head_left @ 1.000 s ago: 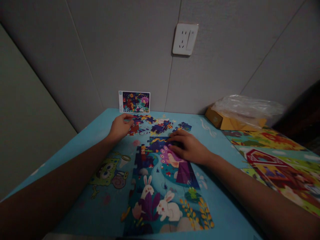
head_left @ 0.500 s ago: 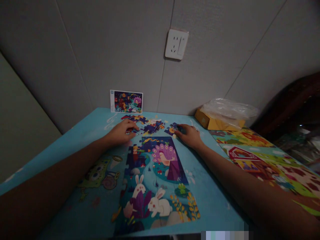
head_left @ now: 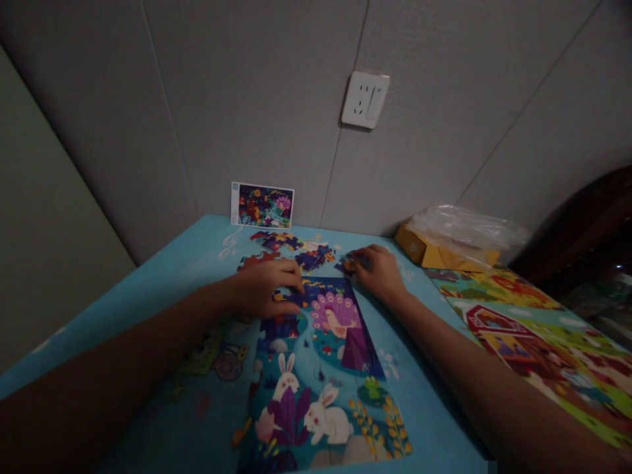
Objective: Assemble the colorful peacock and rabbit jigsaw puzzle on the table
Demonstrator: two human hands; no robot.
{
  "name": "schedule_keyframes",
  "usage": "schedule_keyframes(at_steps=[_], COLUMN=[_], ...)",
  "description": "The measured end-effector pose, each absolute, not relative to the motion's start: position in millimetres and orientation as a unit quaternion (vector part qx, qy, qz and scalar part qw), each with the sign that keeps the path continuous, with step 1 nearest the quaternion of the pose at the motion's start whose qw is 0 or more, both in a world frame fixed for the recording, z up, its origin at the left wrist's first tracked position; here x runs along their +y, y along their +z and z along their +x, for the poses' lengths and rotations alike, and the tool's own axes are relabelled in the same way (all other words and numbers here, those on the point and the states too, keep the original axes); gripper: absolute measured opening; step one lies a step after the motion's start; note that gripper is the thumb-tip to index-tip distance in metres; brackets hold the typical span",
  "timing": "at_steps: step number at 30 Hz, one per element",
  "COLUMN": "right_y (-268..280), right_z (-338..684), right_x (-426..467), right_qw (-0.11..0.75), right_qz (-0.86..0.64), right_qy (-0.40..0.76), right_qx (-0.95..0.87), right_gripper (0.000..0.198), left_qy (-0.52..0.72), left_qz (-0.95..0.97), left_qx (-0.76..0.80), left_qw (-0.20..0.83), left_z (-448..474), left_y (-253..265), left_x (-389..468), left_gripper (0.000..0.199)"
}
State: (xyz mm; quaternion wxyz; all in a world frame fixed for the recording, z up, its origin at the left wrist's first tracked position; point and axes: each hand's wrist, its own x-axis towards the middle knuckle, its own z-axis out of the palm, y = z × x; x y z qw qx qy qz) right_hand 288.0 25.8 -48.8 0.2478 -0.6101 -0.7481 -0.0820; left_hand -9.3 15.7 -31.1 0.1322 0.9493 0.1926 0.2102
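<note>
A partly joined jigsaw puzzle (head_left: 326,368) with rabbits and a peacock lies on the blue table. Over its upper left edge is my left hand (head_left: 266,288), thumb and fingers apart, with part of the puzzle showing in the gap. Whether the fingertips touch it I cannot tell. Beyond the puzzle's top right corner, my right hand (head_left: 379,271) pinches a dark blue puzzle piece (head_left: 347,264) with an orange patch, at table level. Loose puzzle pieces (head_left: 316,257) lie in a pile behind the puzzle, and red pieces (head_left: 257,261) show just past my left hand.
A picture card (head_left: 264,205) of the puzzle scene leans against the wall. At the back right stands a yellow box (head_left: 419,249) with a clear plastic bag (head_left: 464,227) on it. A farm picture puzzle (head_left: 538,349) covers the table's right side. A socket (head_left: 365,100) is on the wall.
My left hand has moved from the loose pieces toward me and right, onto the puzzle's upper left edge. My right hand stays by its piece. The camera view has shifted slightly.
</note>
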Motion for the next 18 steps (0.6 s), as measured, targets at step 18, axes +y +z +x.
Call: schedule_keyframes(at_steps=[18], right_y=[-40.1], right_z=[257.1], right_x=[2.8], right_qw=[0.223], right_qz=[-0.389], right_qy=[0.011], right_qx=[-0.894], right_gripper=[0.018], left_qy=[0.199], left_qz=[0.946], left_qx=[0.161], left_qw=[0.197], left_z=[0.5], left_y=[-30.7], left_x=[2.8], left_gripper=[0.021])
